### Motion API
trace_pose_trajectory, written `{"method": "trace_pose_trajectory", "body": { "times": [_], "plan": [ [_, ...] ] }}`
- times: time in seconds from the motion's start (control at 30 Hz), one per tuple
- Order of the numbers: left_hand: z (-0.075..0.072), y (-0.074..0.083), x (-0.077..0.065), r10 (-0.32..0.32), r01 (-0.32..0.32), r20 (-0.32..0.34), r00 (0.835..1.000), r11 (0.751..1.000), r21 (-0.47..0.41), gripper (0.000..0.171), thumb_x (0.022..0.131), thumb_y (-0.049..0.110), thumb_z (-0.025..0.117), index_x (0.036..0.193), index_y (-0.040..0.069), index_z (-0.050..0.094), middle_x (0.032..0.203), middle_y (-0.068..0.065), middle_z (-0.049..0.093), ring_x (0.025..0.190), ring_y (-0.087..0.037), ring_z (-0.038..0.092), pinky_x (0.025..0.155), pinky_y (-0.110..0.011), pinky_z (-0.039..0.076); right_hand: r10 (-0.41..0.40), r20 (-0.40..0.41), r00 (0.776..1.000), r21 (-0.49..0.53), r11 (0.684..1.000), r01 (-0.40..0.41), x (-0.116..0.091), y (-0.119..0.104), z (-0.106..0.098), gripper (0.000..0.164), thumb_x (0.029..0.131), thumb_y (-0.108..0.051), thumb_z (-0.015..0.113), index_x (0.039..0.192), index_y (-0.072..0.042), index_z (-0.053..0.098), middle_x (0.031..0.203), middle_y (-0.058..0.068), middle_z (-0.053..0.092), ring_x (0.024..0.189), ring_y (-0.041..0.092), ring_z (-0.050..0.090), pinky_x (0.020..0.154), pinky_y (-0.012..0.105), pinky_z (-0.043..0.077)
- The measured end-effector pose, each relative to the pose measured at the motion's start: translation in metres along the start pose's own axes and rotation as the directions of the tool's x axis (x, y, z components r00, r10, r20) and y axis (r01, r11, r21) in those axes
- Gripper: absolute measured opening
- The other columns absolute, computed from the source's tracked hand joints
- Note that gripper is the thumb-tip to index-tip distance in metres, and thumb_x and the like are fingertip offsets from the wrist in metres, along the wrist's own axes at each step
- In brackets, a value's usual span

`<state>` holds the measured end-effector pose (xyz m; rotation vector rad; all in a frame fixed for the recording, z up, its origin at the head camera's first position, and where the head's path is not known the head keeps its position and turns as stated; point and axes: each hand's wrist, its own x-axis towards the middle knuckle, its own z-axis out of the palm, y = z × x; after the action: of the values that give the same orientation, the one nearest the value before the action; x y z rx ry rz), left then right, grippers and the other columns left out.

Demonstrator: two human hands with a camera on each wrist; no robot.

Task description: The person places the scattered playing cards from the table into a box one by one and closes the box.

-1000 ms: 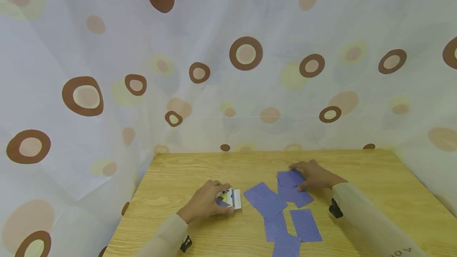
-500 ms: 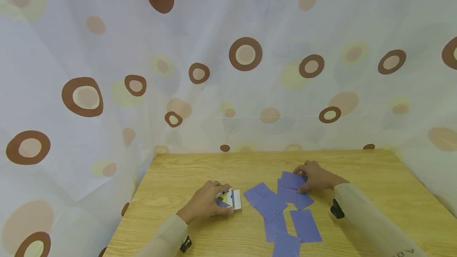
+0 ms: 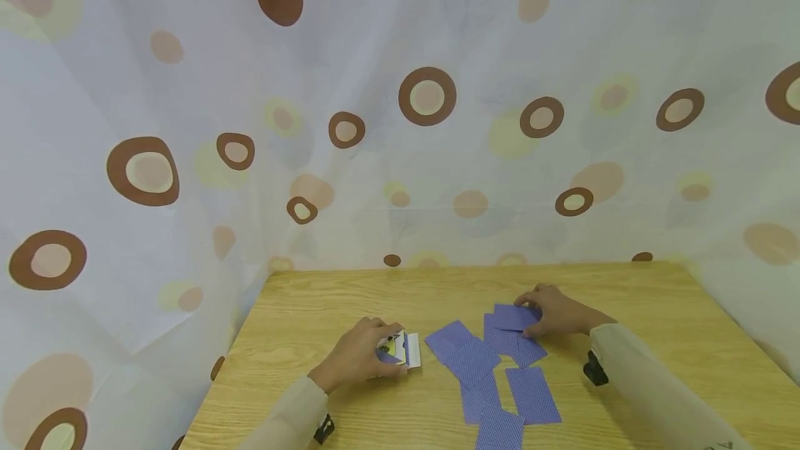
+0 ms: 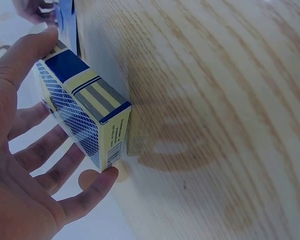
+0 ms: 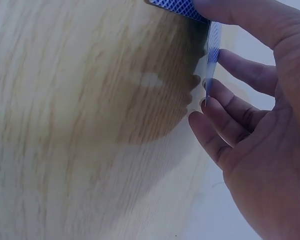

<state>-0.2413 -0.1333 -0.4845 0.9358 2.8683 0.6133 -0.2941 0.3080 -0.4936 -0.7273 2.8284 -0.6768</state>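
My left hand (image 3: 356, 356) grips a playing card box (image 4: 72, 100) by its edges, thumb on one side and fingers on the other. The box's white flap (image 3: 414, 350) stands open toward the cards. At the back of the spread, my right hand (image 3: 556, 311) pinches a blue-backed playing card (image 3: 514, 317) between thumb and fingers. In the right wrist view this card (image 5: 213, 47) shows nearly edge-on, raised from the wood. Beneath it in the head view lie more face-down cards (image 3: 498, 340), partly covered by it.
More blue-backed cards (image 3: 471, 365) lie overlapping in the middle of the wooden table (image 3: 312, 304), running to the front. A separate card (image 3: 534, 396) lies to their right. A dotted curtain (image 3: 375, 179) hangs behind the table and along its sides.
My right hand has shifted slightly right, and the card in it has slid right and turned more level over the cards below. My left hand and the box have stayed in place.
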Motion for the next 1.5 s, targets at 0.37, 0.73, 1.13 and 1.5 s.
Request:
{"method": "trace_pose_trajectory", "body": {
  "times": [0.37, 0.73, 1.13, 1.5],
  "plan": [
    [0.0, 0.0, 0.0, 0.003, -0.003, -0.007, 1.0, 1.0, 0.009, 0.08, 0.081, 0.057, 0.083, 0.144, 0.014, 0.061, 0.131, -0.009, 0.064, 0.119, -0.026, 0.054, 0.091, -0.042, 0.051, 0.002, -0.022, 1.0, 0.013, 1.0, -0.002, -0.002, 0.0, 0.001, 0.062, 0.079, -0.036, 0.091, 0.129, -0.013, 0.064, 0.116, 0.009, 0.059, 0.11, 0.035, 0.051, 0.091, 0.058, 0.045],
    [0.001, 0.0, 0.0, 0.003, -0.003, -0.01, 1.0, 1.0, 0.012, 0.079, 0.081, 0.056, 0.084, 0.144, 0.014, 0.061, 0.131, -0.008, 0.064, 0.117, -0.024, 0.054, 0.089, -0.039, 0.051, -0.025, -0.056, 0.998, 0.006, 1.0, 0.025, -0.007, -0.001, -0.001, 0.071, 0.08, -0.035, 0.09, 0.13, 0.007, 0.062, 0.123, 0.017, 0.065, 0.113, 0.038, 0.06, 0.095, 0.055, 0.049],
    [0.001, -0.001, 0.001, 0.016, -0.015, -0.011, 1.0, 1.0, 0.02, 0.079, 0.081, 0.056, 0.083, 0.143, 0.013, 0.062, 0.129, -0.009, 0.064, 0.115, -0.025, 0.055, 0.087, -0.037, 0.051, -0.035, -0.088, 0.995, -0.006, 0.999, 0.035, -0.013, -0.004, -0.003, 0.068, 0.082, -0.039, 0.088, 0.129, 0.005, 0.066, 0.104, 0.006, 0.055, 0.086, 0.017, 0.048, 0.07, 0.03, 0.045],
    [0.002, -0.003, 0.001, 0.015, -0.015, -0.011, 1.0, 1.0, 0.011, 0.08, 0.08, 0.057, 0.083, 0.144, 0.014, 0.061, 0.13, -0.009, 0.064, 0.112, -0.022, 0.054, 0.083, -0.033, 0.049, -0.041, -0.093, 0.995, 0.009, 0.999, 0.042, -0.018, -0.007, 0.001, 0.065, 0.082, -0.042, 0.087, 0.128, 0.001, 0.068, 0.108, 0.006, 0.054, 0.089, 0.017, 0.053, 0.075, 0.033, 0.049]
  ]
}}
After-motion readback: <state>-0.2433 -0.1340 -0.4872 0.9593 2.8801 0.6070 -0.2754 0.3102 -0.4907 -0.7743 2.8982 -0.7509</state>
